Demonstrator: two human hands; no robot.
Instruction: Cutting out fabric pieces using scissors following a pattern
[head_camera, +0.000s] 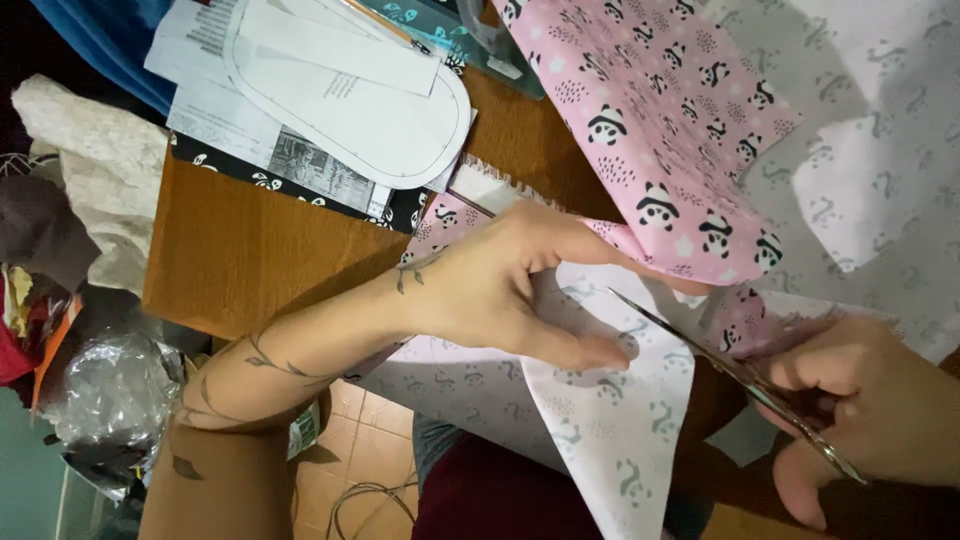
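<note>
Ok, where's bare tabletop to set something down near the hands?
Bare wood of the table lies left of the left hand, below the paper pattern pile. A smaller patch sits between that pile and the pink panda fabric. Around the scissors and right hand, fabric covers everything.

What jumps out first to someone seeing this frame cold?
The pink panda-print fabric sweeping from top centre to the right, its pale reverse hanging toward the viewer. Below it, the left hand pinches the fabric at centre while the right hand, lower right, works scissors whose blades point up-left into the cloth. A white oval paper pattern lies on the wooden table, upper left.
</note>
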